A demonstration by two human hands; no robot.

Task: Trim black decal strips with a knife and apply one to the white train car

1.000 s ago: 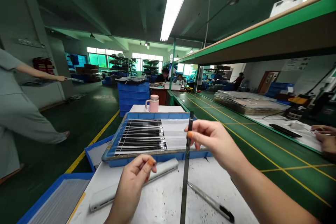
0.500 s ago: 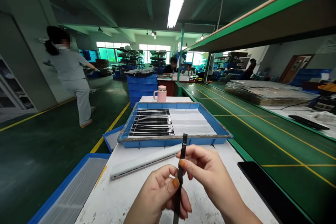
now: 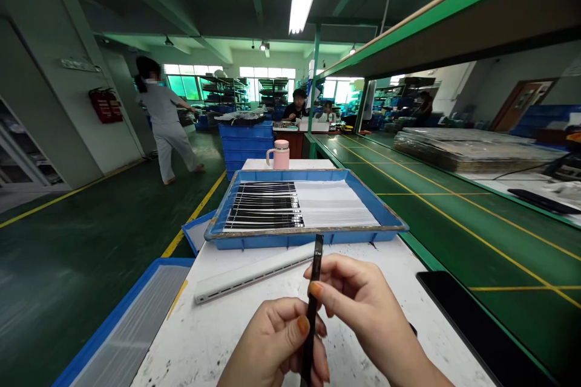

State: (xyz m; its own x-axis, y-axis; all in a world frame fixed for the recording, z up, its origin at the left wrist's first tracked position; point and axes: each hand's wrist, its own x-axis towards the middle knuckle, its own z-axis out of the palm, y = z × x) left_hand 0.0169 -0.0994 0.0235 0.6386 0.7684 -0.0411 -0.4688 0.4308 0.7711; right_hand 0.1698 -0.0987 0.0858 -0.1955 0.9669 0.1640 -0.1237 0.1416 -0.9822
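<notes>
A narrow black strip (image 3: 310,332) stands nearly upright between my hands, its top end close to the tray's front wall. My left hand (image 3: 279,338) pinches its lower part between thumb and fingers. Higher up, my right hand (image 3: 356,296) grips the same strip with thumb and forefinger. Small light marks show near its top; its bottom end runs out of view. Behind it lies a long white slotted bar (image 3: 249,278), slanting across the white table. Beyond that sits a blue tray (image 3: 276,240) holding several black strips (image 3: 263,205) laid side by side on white sheets.
A pink mug (image 3: 281,156) stands behind the tray, before stacked blue crates (image 3: 247,148). At the left, another blue tray (image 3: 113,320) sits below table level. A flat black panel (image 3: 472,320) lies along the right edge. One person (image 3: 166,121) walks at left; others sit farther back.
The walking person has moved farther away and to the right. My left hand sits slightly lower on the black strip; both hands still hold it. The view has shifted a little.
</notes>
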